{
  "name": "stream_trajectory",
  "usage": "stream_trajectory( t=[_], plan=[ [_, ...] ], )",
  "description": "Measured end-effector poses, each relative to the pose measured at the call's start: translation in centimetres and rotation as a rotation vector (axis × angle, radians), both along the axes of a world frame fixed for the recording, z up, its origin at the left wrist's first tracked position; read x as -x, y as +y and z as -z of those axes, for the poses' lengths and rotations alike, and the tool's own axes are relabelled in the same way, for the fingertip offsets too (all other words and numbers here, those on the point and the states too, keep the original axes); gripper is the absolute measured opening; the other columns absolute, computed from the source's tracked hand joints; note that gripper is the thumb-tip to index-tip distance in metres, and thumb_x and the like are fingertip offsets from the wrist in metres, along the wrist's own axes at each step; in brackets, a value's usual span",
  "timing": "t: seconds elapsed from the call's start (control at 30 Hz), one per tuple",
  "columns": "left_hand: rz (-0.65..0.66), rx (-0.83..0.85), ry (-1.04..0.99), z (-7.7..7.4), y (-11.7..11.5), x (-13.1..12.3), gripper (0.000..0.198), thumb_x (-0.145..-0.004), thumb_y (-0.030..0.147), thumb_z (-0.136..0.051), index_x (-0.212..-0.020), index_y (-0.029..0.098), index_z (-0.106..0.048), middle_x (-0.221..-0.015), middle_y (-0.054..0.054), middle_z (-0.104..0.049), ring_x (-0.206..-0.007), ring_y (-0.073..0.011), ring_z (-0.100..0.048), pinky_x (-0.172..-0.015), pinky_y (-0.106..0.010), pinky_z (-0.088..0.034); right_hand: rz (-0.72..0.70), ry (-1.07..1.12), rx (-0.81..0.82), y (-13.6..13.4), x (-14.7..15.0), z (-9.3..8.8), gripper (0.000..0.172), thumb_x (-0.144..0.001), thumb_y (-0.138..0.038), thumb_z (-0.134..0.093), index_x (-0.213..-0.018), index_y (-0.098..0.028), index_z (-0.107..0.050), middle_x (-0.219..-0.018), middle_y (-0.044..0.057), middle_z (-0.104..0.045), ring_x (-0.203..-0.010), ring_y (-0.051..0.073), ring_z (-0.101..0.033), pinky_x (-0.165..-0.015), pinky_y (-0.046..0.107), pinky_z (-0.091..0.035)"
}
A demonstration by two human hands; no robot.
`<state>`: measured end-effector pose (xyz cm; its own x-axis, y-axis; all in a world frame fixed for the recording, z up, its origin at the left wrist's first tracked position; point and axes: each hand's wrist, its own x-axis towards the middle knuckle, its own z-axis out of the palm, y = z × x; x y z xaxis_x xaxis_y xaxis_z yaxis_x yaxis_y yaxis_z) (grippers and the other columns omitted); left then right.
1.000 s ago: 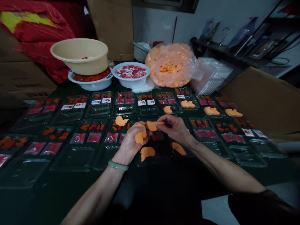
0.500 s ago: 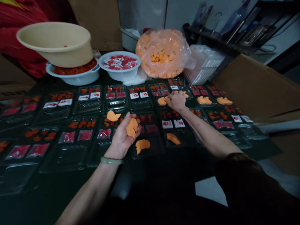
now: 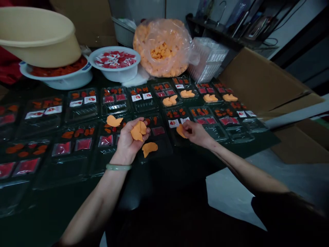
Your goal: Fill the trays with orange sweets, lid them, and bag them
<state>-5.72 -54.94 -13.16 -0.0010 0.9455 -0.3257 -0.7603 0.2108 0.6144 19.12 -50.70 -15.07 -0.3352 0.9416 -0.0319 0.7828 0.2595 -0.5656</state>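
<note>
The room looked dim, with the pale wall (image 3: 136,8) brightest and the table's near edge (image 3: 51,209) sunk in shadow — soft glare lay on the plastic bag (image 3: 161,48) and plastic trays (image 3: 82,106), while the cardboard flap (image 3: 262,80) bowed, slightly blurred, toward the frame's edge.

Rows of plastic trays (image 3: 115,106) cover the counter (image 3: 159,206) before me; cut-out pieces (image 3: 138,131) sit in my left hand (image 3: 128,144), and my right hand (image 3: 196,133) pinches another piece (image 3: 181,131) over the front row. Behind the trays, left to right, stand a basin (image 3: 38,41) tilted on a bowl (image 3: 59,80), a second bowl (image 3: 114,77), a bulging plastic bag (image 3: 161,48) and a stack of trays (image 3: 209,58), with a cardboard box flap (image 3: 262,82) to the right.
</note>
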Motion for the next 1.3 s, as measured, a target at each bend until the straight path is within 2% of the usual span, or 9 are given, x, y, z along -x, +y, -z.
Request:
stream_trajectory(
  t=[0.07,0.13,0.33,0.53,0.87,0.97,1.07,1.2,1.3],
  plan=[
    [0.007,-0.017,-0.006,0.0,0.0,0.0,0.012,-0.068,0.020,-0.056,-0.078,0.013,-0.058,-0.070,-0.005,-0.059,-0.053,-0.0135,-0.055,-0.037,-0.018,-0.034,0.083,0.224,0.139,0.3,0.1,-0.1,0.017,-0.078,-0.026,-0.051,-0.093,-0.020,-0.047,-0.071,0.000,-0.063,-0.060,0.014,-0.058,-0.052,0.024,-0.042],
    [0.020,-0.017,-0.010,0.0,0.0,0.1,0.011,-0.068,0.020,-0.055,-0.077,0.014,-0.057,-0.069,-0.005,-0.059,-0.053,-0.0132,-0.055,-0.036,-0.018,-0.034,0.120,0.223,0.223,0.2,0.4,-0.4,0.021,-0.077,-0.025,-0.053,-0.096,-0.020,-0.046,-0.073,0.000,-0.064,-0.059,0.015,-0.059,-0.051,0.025,-0.043],
    [0.061,-0.038,-0.048,0.3,-0.2,-0.5,0.012,-0.073,0.024,-0.055,-0.078,0.013,-0.057,-0.070,-0.006,-0.060,-0.056,-0.0143,-0.058,-0.039,-0.019,-0.036,0.151,-0.496,-0.084,-0.6,1.3,-0.3,0.016,-0.078,-0.034,-0.060,-0.089,-0.022,-0.056,-0.080,0.004,-0.067,-0.081,0.024,-0.063,-0.063,0.029,-0.041],
    [0.090,-0.005,-0.090,-0.2,-0.7,-1.6,0.021,-0.080,0.031,-0.050,-0.080,0.011,-0.057,-0.071,-0.008,-0.061,-0.060,-0.0173,-0.061,-0.043,-0.021,-0.040,0.122,-0.468,-0.245,-1.7,1.4,0.6,0.029,-0.083,-0.025,-0.050,-0.112,-0.022,-0.054,-0.094,0.006,-0.068,-0.085,0.021,-0.062,-0.065,0.026,-0.039],
    [0.095,-0.007,-0.248,0.9,-1.0,-2.3,0.040,-0.087,0.044,-0.040,-0.080,0.009,-0.059,-0.075,-0.011,-0.062,-0.069,-0.0201,-0.063,-0.052,-0.025,-0.047,-0.007,-0.480,-0.200,-3.2,3.2,-0.1,0.021,-0.086,-0.025,-0.047,-0.090,-0.020,-0.067,-0.087,0.005,-0.069,-0.083,0.021,-0.063,-0.076,0.031,-0.040],
    [0.079,-0.038,-0.296,0.8,-1.2,-2.5,0.041,-0.087,0.045,-0.041,-0.079,0.010,-0.060,-0.077,-0.011,-0.064,-0.077,-0.0222,-0.064,-0.063,-0.032,-0.052,0.008,-0.292,-0.346,-5.0,4.0,-0.8,0.027,-0.086,-0.022,-0.047,-0.108,-0.017,-0.061,-0.094,0.009,-0.066,-0.089,0.022,-0.060,-0.081,0.034,-0.041],
    [0.068,-0.040,-0.304,0.7,-1.5,-2.9,0.040,-0.087,0.045,-0.042,-0.080,0.010,-0.060,-0.078,-0.012,-0.064,-0.079,-0.0225,-0.064,-0.069,-0.035,-0.052,-0.139,0.051,-0.476,-6.8,5.7,-2.1,0.035,-0.087,-0.029,-0.049,-0.120,-0.020,-0.053,-0.105,0.009,-0.063,-0.091,0.020,-0.059,-0.081,0.033,-0.045],
    [0.065,0.003,-0.177,0.6,-2.0,-3.6,0.032,-0.086,0.043,-0.048,-0.087,0.013,-0.061,-0.073,-0.006,-0.063,-0.067,-0.0164,-0.062,-0.064,-0.028,-0.050,-0.237,0.140,-0.510,-7.7,8.7,-2.0,0.032,-0.084,-0.032,-0.055,-0.114,-0.021,-0.058,-0.111,0.011,-0.061,-0.100,0.024,-0.057,-0.086,0.038,-0.045],
    [0.072,-0.013,-0.129,0.5,-2.2,-4.1,0.031,-0.086,0.042,-0.049,-0.085,0.014,-0.061,-0.066,-0.002,-0.060,-0.061,-0.0124,-0.058,-0.063,-0.024,-0.047,-0.225,0.278,-0.445,-7.2,9.5,-1.8,0.024,-0.087,-0.028,-0.049,-0.107,-0.022,-0.061,-0.101,0.008,-0.065,-0.090,0.020,-0.061,-0.081,0.034,-0.047]
  ],
)
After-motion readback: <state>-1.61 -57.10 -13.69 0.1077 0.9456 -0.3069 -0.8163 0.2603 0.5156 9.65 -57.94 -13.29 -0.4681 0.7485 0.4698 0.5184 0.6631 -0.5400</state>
